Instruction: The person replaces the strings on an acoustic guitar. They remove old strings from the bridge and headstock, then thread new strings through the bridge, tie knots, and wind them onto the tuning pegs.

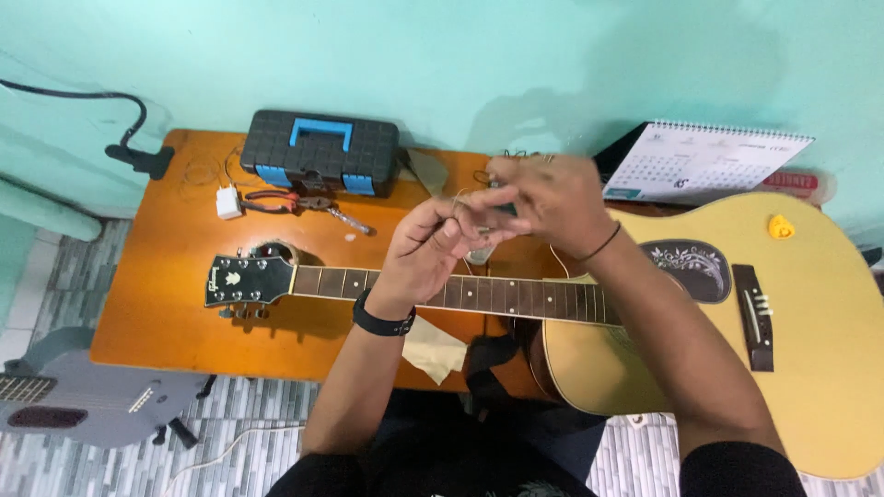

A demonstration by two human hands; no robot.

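A yellow acoustic guitar lies across the orange table, its black headstock to the left and its neck running under my hands. My left hand, with a black band at the wrist, is raised above the neck with fingers pinched on a thin guitar string. My right hand, with a thin black wrist band, meets it from the right and pinches the same string, which curls near the fingers. A small dark thing sits between the fingertips; what it is cannot be told.
A black and blue toolbox stands at the table's back edge. Pliers and a white plug lie beside it. A desk calendar stands back right. A yellow pick rests on the guitar body. A grey guitar lies on the floor left.
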